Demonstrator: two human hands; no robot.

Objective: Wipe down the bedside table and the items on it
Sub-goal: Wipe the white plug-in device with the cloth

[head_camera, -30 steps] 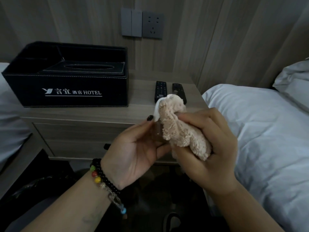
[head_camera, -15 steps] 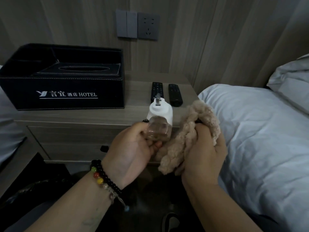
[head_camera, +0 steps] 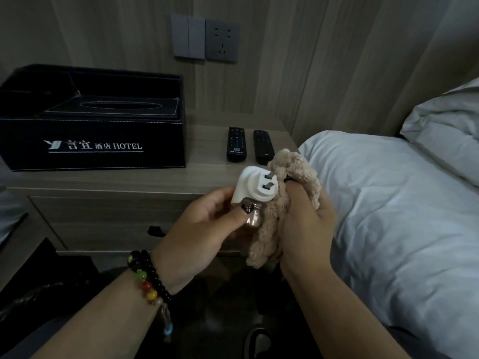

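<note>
Before the table (head_camera: pixel 145 181), our left hand (head_camera: pixel 204 224) grips the plug-in (head_camera: pixel 255 189), prongs up. Our right hand (head_camera: pixel 305 224) clutches the cloth (head_camera: pixel 290 172) against it.

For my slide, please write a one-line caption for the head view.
Left hand holds a white plug-in device; right hand grips a beige cloth beside it, before the bedside table.

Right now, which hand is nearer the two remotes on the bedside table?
Right. The right hand, gripping the cloth, sits just below the remotes; the left hand, holding the plug-in diffuser, is lower left.
</note>
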